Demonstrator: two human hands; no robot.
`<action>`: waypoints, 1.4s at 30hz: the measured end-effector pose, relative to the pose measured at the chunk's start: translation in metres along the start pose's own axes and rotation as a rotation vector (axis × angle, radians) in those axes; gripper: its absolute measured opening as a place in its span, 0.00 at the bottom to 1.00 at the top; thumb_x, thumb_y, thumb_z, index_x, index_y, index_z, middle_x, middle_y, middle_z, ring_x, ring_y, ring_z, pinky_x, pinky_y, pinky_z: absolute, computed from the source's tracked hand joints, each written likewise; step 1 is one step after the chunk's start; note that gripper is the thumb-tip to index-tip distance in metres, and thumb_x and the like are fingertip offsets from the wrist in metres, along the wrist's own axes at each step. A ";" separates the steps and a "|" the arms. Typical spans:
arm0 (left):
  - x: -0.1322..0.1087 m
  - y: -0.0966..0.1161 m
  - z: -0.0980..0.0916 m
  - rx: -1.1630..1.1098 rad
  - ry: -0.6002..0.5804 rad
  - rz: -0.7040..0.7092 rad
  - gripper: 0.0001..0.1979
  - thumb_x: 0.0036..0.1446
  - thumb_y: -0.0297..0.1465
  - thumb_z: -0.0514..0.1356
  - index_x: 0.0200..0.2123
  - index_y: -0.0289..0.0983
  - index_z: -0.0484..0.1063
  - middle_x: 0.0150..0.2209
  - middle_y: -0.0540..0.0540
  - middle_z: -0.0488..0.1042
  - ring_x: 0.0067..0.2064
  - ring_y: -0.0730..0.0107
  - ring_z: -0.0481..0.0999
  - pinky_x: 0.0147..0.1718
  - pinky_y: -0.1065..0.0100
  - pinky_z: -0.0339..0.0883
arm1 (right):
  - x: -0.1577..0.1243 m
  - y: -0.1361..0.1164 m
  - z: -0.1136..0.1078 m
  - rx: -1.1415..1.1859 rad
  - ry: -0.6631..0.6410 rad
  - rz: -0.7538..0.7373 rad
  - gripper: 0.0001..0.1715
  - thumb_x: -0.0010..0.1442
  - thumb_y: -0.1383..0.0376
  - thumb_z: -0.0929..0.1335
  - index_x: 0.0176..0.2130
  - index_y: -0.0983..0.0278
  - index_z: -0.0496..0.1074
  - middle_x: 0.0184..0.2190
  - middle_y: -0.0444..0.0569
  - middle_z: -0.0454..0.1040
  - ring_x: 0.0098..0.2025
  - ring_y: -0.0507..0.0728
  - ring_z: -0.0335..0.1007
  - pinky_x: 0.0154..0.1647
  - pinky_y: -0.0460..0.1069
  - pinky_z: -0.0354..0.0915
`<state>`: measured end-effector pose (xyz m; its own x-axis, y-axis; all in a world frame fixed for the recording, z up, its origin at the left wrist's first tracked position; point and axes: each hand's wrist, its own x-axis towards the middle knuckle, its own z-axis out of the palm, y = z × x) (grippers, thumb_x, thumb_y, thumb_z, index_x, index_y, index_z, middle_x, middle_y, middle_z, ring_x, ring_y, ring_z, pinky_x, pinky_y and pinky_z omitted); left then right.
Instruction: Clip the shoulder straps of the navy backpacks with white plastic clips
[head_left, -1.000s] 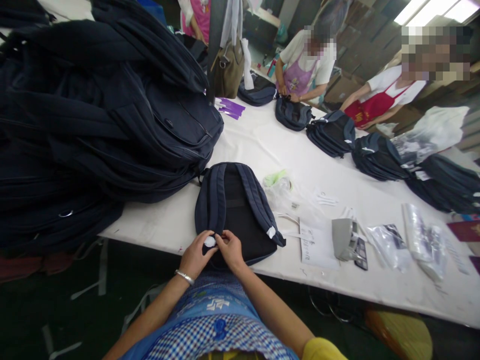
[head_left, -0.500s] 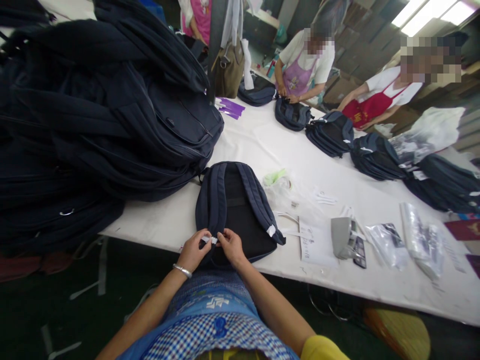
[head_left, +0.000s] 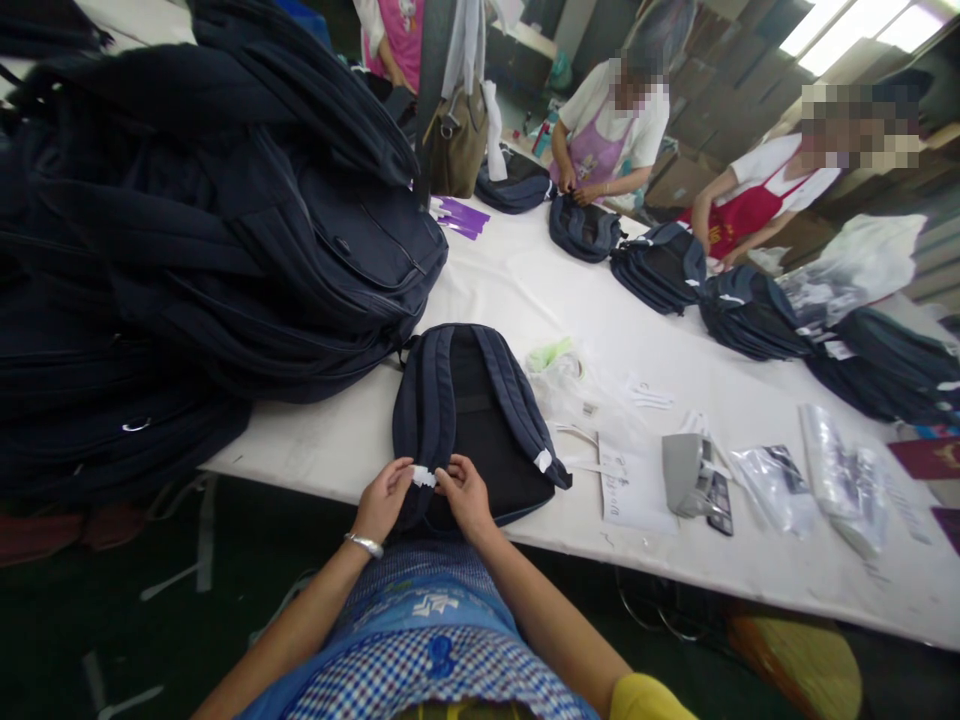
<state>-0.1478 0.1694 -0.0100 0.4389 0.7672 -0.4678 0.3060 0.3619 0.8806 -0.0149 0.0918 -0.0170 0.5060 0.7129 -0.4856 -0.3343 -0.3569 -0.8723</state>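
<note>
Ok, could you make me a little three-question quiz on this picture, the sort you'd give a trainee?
1. What colour is the small piece between the fingertips of the left hand and the right hand?
2. True or false: the backpack at the hands lies with its shoulder straps facing up.
3. Which of these is on the left of that backpack in the picture?
A. the grey dispenser
B. the large pile of dark bags
C. the sheet with handwriting

Key
1. White.
2. True.
3. B.
</note>
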 end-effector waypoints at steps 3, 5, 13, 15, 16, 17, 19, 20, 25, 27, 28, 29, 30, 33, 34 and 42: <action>0.004 -0.001 -0.001 -0.013 -0.007 -0.007 0.20 0.48 0.42 0.61 0.42 0.37 0.73 0.42 0.42 0.79 0.46 0.59 0.77 0.48 0.61 0.68 | -0.010 0.007 -0.001 -0.083 0.024 -0.008 0.25 0.47 0.55 0.72 0.42 0.63 0.65 0.35 0.48 0.73 0.35 0.55 0.74 0.33 0.48 0.70; 0.006 0.000 0.001 0.009 -0.001 0.009 0.18 0.46 0.42 0.62 0.39 0.38 0.75 0.39 0.44 0.80 0.44 0.59 0.77 0.47 0.62 0.68 | -0.013 0.011 0.000 -0.126 -0.014 0.019 0.24 0.47 0.55 0.73 0.40 0.64 0.67 0.34 0.50 0.74 0.35 0.56 0.74 0.33 0.49 0.70; 0.002 0.007 0.008 0.027 0.107 -0.015 0.13 0.46 0.42 0.63 0.30 0.37 0.75 0.32 0.45 0.80 0.38 0.59 0.78 0.41 0.64 0.69 | -0.013 0.005 0.008 0.041 -0.008 0.052 0.22 0.42 0.61 0.74 0.38 0.65 0.69 0.31 0.50 0.77 0.33 0.55 0.74 0.38 0.49 0.69; 0.003 0.003 0.009 -0.047 0.117 -0.051 0.15 0.45 0.42 0.63 0.30 0.36 0.75 0.32 0.45 0.80 0.38 0.60 0.78 0.41 0.64 0.69 | -0.015 0.002 0.005 0.118 -0.040 0.090 0.22 0.43 0.61 0.74 0.39 0.65 0.70 0.32 0.49 0.77 0.34 0.54 0.74 0.38 0.49 0.68; 0.004 -0.001 0.009 -0.100 0.124 -0.080 0.15 0.44 0.42 0.64 0.30 0.36 0.75 0.31 0.45 0.80 0.37 0.60 0.78 0.40 0.64 0.69 | -0.015 0.002 0.003 0.141 -0.059 0.112 0.22 0.43 0.62 0.74 0.39 0.65 0.70 0.32 0.49 0.77 0.33 0.54 0.73 0.37 0.48 0.67; 0.005 -0.004 0.010 -0.163 0.133 -0.117 0.16 0.43 0.42 0.64 0.31 0.35 0.75 0.30 0.45 0.80 0.36 0.61 0.78 0.38 0.65 0.69 | -0.015 0.002 0.000 0.155 -0.076 0.135 0.22 0.43 0.62 0.74 0.39 0.66 0.70 0.32 0.48 0.76 0.32 0.53 0.72 0.35 0.47 0.67; 0.007 -0.012 0.012 -0.302 0.141 -0.210 0.17 0.40 0.41 0.66 0.31 0.35 0.74 0.27 0.47 0.79 0.32 0.62 0.78 0.34 0.65 0.70 | -0.013 0.003 -0.004 0.160 -0.089 0.178 0.21 0.44 0.62 0.74 0.39 0.66 0.70 0.31 0.47 0.76 0.30 0.51 0.71 0.32 0.45 0.65; 0.008 -0.015 0.013 -0.371 0.138 -0.255 0.18 0.39 0.41 0.67 0.31 0.35 0.74 0.26 0.48 0.78 0.30 0.64 0.78 0.32 0.65 0.70 | -0.011 0.004 -0.005 0.155 -0.083 0.192 0.21 0.44 0.62 0.74 0.39 0.66 0.71 0.30 0.46 0.75 0.29 0.51 0.70 0.31 0.44 0.64; 0.010 -0.021 0.013 -0.581 0.088 -0.367 0.16 0.36 0.36 0.69 0.29 0.36 0.72 0.23 0.51 0.76 0.26 0.68 0.76 0.29 0.67 0.70 | -0.010 0.001 -0.003 0.162 -0.109 0.206 0.25 0.44 0.60 0.73 0.43 0.65 0.70 0.33 0.48 0.76 0.32 0.52 0.71 0.32 0.46 0.65; 0.010 -0.020 0.012 -0.594 0.087 -0.365 0.17 0.36 0.36 0.69 0.30 0.35 0.71 0.23 0.51 0.76 0.25 0.69 0.76 0.28 0.68 0.70 | -0.013 -0.003 0.001 0.164 -0.152 0.170 0.26 0.45 0.59 0.73 0.44 0.64 0.70 0.35 0.48 0.75 0.35 0.53 0.71 0.36 0.47 0.65; 0.010 -0.020 0.011 -0.590 0.088 -0.359 0.17 0.37 0.37 0.69 0.30 0.35 0.71 0.23 0.51 0.76 0.25 0.69 0.76 0.29 0.68 0.70 | -0.014 -0.004 0.002 0.149 -0.151 0.148 0.25 0.45 0.58 0.73 0.43 0.64 0.71 0.35 0.47 0.75 0.35 0.52 0.71 0.36 0.46 0.65; 0.010 -0.020 0.011 -0.579 0.089 -0.350 0.18 0.37 0.38 0.69 0.31 0.35 0.71 0.23 0.51 0.77 0.26 0.69 0.76 0.29 0.68 0.70 | -0.014 -0.005 0.004 0.126 -0.129 0.130 0.23 0.46 0.57 0.73 0.41 0.64 0.71 0.33 0.46 0.75 0.34 0.52 0.70 0.35 0.46 0.65; 0.010 -0.020 0.011 -0.562 0.093 -0.341 0.18 0.37 0.38 0.69 0.31 0.35 0.72 0.24 0.50 0.77 0.26 0.69 0.76 0.29 0.67 0.70 | -0.012 -0.006 0.005 0.103 -0.098 0.129 0.20 0.46 0.56 0.73 0.37 0.64 0.72 0.30 0.45 0.74 0.31 0.51 0.69 0.33 0.45 0.64; 0.012 -0.020 0.015 -0.511 0.116 -0.330 0.20 0.36 0.40 0.69 0.30 0.34 0.72 0.24 0.49 0.77 0.27 0.66 0.77 0.30 0.65 0.70 | -0.004 -0.006 0.006 0.108 -0.032 0.246 0.18 0.46 0.54 0.73 0.26 0.65 0.69 0.21 0.41 0.68 0.24 0.48 0.62 0.27 0.44 0.61; 0.013 -0.020 0.016 -0.510 0.120 -0.338 0.20 0.35 0.40 0.69 0.30 0.34 0.72 0.24 0.48 0.77 0.27 0.65 0.77 0.31 0.64 0.71 | -0.001 -0.006 0.004 0.126 -0.035 0.302 0.19 0.45 0.54 0.73 0.23 0.65 0.67 0.20 0.40 0.66 0.23 0.48 0.61 0.28 0.44 0.61; 0.009 -0.014 0.004 -0.368 -0.013 -0.207 0.24 0.45 0.43 0.64 0.44 0.36 0.71 0.39 0.43 0.79 0.41 0.63 0.78 0.43 0.63 0.70 | 0.003 -0.003 -0.007 0.120 -0.204 0.234 0.20 0.45 0.53 0.73 0.27 0.66 0.69 0.23 0.40 0.69 0.25 0.47 0.64 0.30 0.43 0.63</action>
<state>-0.1443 0.1690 -0.0272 0.4109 0.6529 -0.6363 0.0677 0.6742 0.7355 -0.0068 0.0904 -0.0166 0.2386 0.7309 -0.6394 -0.5198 -0.4600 -0.7198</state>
